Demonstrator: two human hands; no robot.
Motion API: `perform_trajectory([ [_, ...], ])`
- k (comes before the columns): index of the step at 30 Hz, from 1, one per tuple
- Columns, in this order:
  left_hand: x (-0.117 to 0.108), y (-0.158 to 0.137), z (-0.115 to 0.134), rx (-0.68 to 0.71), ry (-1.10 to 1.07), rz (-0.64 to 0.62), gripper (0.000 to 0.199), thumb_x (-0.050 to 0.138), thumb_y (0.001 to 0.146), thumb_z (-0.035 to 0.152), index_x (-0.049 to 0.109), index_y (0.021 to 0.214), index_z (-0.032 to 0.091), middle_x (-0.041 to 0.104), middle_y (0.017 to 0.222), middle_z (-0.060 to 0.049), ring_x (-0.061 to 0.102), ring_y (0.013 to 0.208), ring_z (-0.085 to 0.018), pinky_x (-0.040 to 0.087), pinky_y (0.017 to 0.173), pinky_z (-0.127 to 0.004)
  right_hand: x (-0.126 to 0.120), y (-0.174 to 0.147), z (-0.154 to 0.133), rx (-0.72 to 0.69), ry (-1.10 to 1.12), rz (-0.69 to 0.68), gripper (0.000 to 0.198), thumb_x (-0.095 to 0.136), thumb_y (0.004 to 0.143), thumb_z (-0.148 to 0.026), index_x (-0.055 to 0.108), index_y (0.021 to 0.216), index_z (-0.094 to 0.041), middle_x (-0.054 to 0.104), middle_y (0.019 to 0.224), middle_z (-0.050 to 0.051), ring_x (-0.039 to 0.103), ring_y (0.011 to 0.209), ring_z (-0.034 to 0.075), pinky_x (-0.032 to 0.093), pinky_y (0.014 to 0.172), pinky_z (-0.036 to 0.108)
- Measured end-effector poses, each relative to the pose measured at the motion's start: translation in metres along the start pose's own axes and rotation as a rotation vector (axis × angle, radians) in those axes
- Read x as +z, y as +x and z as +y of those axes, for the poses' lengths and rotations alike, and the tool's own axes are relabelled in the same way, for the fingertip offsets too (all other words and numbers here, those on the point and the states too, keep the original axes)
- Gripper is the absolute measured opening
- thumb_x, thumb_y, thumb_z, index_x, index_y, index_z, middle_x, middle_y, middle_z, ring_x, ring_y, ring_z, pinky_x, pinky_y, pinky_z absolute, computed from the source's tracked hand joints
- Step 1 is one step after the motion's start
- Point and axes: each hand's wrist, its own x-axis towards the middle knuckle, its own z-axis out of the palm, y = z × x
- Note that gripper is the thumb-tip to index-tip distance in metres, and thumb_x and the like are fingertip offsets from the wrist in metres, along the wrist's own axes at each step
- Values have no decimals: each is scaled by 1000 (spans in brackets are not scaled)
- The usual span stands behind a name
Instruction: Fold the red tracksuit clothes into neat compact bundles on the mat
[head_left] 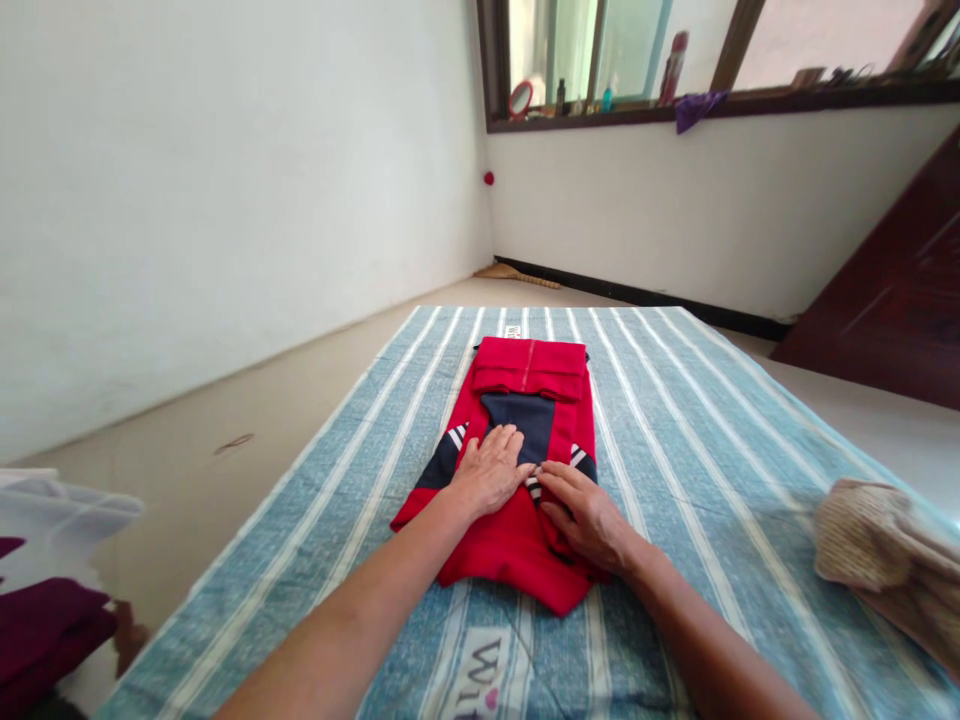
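A red and navy jacket [517,555] with white stripes lies partly folded on a bed-like surface, its red top end turned down over the navy panel. My left hand [492,468] rests flat on the middle of the jacket, fingers stretched out. At the jacket's right side, my right hand [589,515] lies on the red cloth by a striped band, its fingers bent slightly and pointing left, with a gap between thumb and fingers. The two hands nearly touch at the fingertips. Some cloth under both palms is hidden.
A blue sheet [360,440] with white stripes covers the surface. At right lies a beige knitted item [870,530]; at lower left are dark purple clothes [52,630]. A windowsill [637,110] holds a bottle [673,68] and a small mirror [520,98]. A dark red door [885,290] stands right.
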Motion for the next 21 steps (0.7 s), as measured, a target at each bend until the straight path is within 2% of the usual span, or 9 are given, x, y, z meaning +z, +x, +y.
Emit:
perform_trajectory([
  [5, 1, -5, 7, 1, 40, 52, 49, 40, 92, 41, 41, 135, 17, 35, 149, -15, 28, 138, -30, 28, 106, -59, -3, 2, -4, -58, -58, -26, 29, 47, 91, -21, 61, 115, -21, 59, 122, 10, 53, 117, 22, 46, 100, 41],
  [9, 0, -13, 15, 46, 59, 154, 43, 41, 93, 40, 47, 128, 16, 39, 146, -16, 29, 138, -29, 26, 108, -55, -3, 2, -5, -55, -39, -57, 28, 47, 90, -19, 61, 113, -21, 60, 121, 10, 54, 115, 21, 47, 99, 38],
  [12, 6, -21, 18, 72, 54, 143, 40, 32, 96, 37, 50, 125, 17, 44, 143, -15, 34, 135, -27, 28, 108, -54, -2, 1, -4, -68, -27, -61, 28, 46, 90, -19, 63, 112, -22, 60, 119, 9, 55, 115, 21, 48, 98, 38],
  [16, 15, -25, 22, 56, 31, 126, 44, 25, 97, 35, 47, 128, 14, 40, 145, -17, 34, 136, -28, 29, 107, -55, 0, 0, -3, -70, -33, -43, 27, 47, 90, -20, 64, 111, -22, 61, 118, 10, 56, 113, 22, 50, 96, 39],
  [18, 13, -26, 23, 52, 7, 132, 41, 28, 97, 35, 51, 123, 14, 43, 143, -17, 36, 134, -28, 29, 107, -55, -1, 0, -3, -64, -33, -62, 27, 47, 90, -21, 65, 110, -23, 61, 118, 10, 57, 112, 23, 51, 94, 38],
  [21, 2, -32, 19, 38, -60, 188, 31, 41, 92, 32, 57, 113, 15, 49, 138, -15, 41, 131, -27, 28, 109, -52, -3, 1, -2, -43, -50, -83, 27, 49, 89, -21, 64, 111, -23, 61, 119, 10, 58, 111, 23, 51, 93, 38],
])
